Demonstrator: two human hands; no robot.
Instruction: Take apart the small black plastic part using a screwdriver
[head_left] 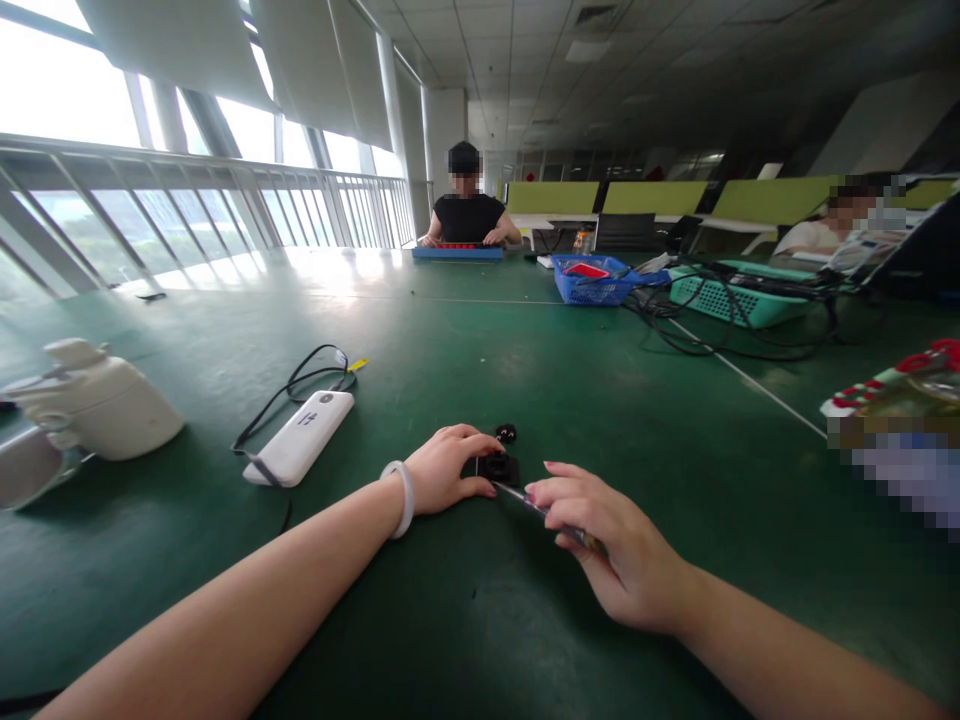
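My left hand [450, 468], with a pale bangle at its wrist, grips a small flat black part [499, 468] between thumb and fingers on the green table [420, 600]. A raised dark shape sits on top of that part; its kind is too small to tell. In my right hand [600, 530], a slim silvery tool [534, 502] is pinched at a slant, its thin tip at the near edge of the black part. Whether it is a screwdriver or tweezers I cannot tell. Just beyond the part lies a small black round piece [506, 433].
To the left lie a white power bank [304, 440] with a black cable and a cream jug-like container [112, 400]. A blue basket [592, 285] and a teal basket [739, 300] with tangled cables stand at the back right. Across the table sits a person [469, 215] by a blue tray [457, 254].
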